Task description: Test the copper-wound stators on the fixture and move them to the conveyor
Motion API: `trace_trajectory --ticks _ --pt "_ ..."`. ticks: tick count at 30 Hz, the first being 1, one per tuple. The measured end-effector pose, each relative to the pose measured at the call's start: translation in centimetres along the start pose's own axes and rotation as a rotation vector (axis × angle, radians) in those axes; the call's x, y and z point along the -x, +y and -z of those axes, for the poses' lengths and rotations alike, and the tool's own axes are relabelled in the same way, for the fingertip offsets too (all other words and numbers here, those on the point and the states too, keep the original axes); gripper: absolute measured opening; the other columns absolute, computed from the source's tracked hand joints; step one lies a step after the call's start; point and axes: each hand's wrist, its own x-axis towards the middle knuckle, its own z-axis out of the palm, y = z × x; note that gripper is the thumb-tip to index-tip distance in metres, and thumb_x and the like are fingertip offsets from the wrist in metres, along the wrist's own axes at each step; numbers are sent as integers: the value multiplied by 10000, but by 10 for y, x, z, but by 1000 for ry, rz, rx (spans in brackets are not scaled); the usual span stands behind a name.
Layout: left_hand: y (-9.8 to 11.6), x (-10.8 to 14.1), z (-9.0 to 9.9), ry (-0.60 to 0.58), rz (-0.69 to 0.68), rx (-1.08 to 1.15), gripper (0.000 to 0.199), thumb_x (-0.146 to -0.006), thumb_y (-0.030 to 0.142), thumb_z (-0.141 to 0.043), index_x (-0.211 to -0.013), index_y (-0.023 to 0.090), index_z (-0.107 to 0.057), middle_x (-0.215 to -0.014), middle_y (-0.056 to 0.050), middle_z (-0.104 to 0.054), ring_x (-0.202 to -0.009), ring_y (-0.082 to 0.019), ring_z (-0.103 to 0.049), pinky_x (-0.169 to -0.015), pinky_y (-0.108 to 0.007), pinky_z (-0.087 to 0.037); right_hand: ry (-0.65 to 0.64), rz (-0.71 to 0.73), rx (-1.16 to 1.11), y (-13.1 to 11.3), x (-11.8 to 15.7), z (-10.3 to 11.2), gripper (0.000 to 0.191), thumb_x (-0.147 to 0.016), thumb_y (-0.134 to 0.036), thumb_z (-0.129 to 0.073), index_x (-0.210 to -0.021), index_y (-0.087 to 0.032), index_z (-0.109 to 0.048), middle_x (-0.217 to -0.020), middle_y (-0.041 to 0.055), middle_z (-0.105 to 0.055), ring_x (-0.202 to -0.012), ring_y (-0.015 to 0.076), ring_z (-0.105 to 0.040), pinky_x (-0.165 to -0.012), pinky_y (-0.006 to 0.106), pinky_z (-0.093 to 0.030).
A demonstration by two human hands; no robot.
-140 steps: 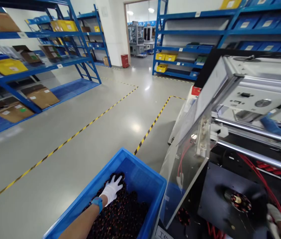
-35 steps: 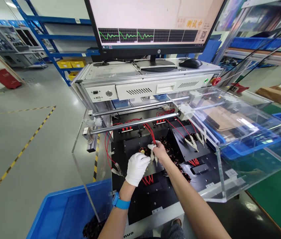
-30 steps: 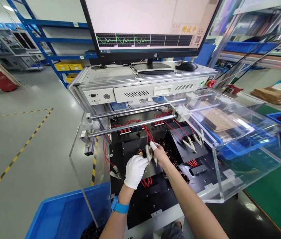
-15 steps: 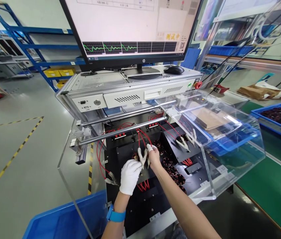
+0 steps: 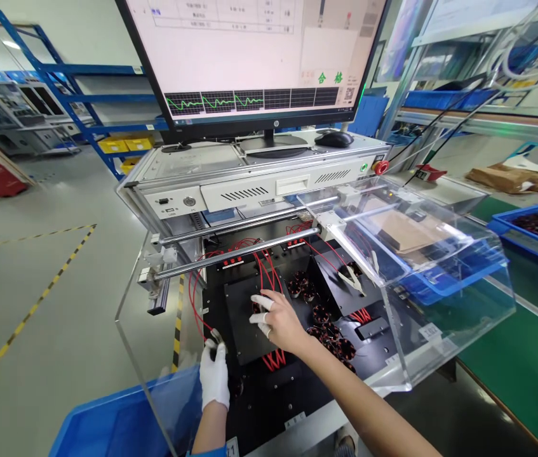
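Note:
My left hand (image 5: 214,376), in a white glove, is closed around a clip (image 5: 215,336) on red wires at the left edge of the black test bed (image 5: 259,406). Over the left black plate (image 5: 240,317), my right hand (image 5: 281,320) has its fingers apart, with white covers on some fingertips. Beneath those fingers a small black-and-copper coil (image 5: 256,308) is partly hidden. Red wires (image 5: 269,266) run down behind the right hand; their ends are hidden. Several coils (image 5: 322,314) lie to the right of that hand.
Metal rails (image 5: 235,251) cross above the bed. A clear cover (image 5: 459,304) stands at the right, over clips (image 5: 352,279) on the right plate. A monitor (image 5: 249,63) is behind. Blue bins stand at lower left (image 5: 107,419) and far right (image 5: 526,244).
My left hand has moved left and down from the middle clips to the left clip. My right hand has come off the clips and opened. Text on the monitor changed from yellow to green.

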Motion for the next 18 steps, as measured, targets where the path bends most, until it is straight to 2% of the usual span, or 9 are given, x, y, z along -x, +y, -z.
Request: trace_trajectory --ticks 2,3,5,8,10,14,18 --pt "15 6 -2 -32 -5 -48 238 -670 314 -637 -864 181 -601 -976 -92 -608 -1114 -284 -483 -1019 -467 -278 -142 114 123 -2 -8 -2 185 -704 -119 -587 -779 -238 -707 -1331 23 -439 -1306 266 -207 -1059 466 -192" --pt "24 11 -3 -90 -50 -20 254 -675 327 -635 -881 180 -607 -1028 -93 -599 -1135 -276 -466 -1032 -453 -266 -182 143 157 -1 -12 -3 157 -694 -125 -601 -749 -226 -708 -1347 26 -421 -1317 272 -177 -1066 473 -168" --pt "42 24 -5 -233 -102 114 319 -696 362 -626 -963 190 -592 -1084 -85 -583 -1127 -254 -475 -1027 -443 -290 -210 162 170 3 -16 -6 119 -703 -163 -616 -732 -233 -707 -1341 15 -431 -1316 260 -187 -1067 466 -169" --pt "64 34 -10 -398 -51 394 340 -718 363 -622 -1007 198 -549 -1053 -67 -591 -1049 -211 -536 -968 -412 -384 -193 167 156 7 -17 -10 104 -731 -215 -615 -760 -255 -706 -1325 1 -453 -1303 245 -230 -1059 457 -187" --pt "74 32 -15 -379 -23 497 295 -713 322 -634 -957 179 -549 -1015 -66 -600 -1016 -198 -562 -944 -390 -416 -178 170 158 7 -16 -12 94 -739 -240 -615 -757 -253 -706 -1318 3 -462 -1291 243 -255 -1056 449 -194" --pt "80 20 -25 -223 -56 564 297 -676 255 -672 -916 164 -523 -962 -54 -594 -901 -193 -616 -880 -407 -470 -164 173 185 6 -16 -15 98 -749 -262 -608 -747 -252 -705 -1285 8 -495 -1269 236 -294 -1056 433 -196" --pt "80 15 -31 -194 -50 659 368 -601 197 -728 -864 175 -472 -912 -7 -569 -800 -175 -636 -797 -391 -517 -169 170 207 4 -17 -16 108 -754 -265 -596 -754 -253 -704 -1274 6 -504 -1256 238 -310 -1051 437 -205"
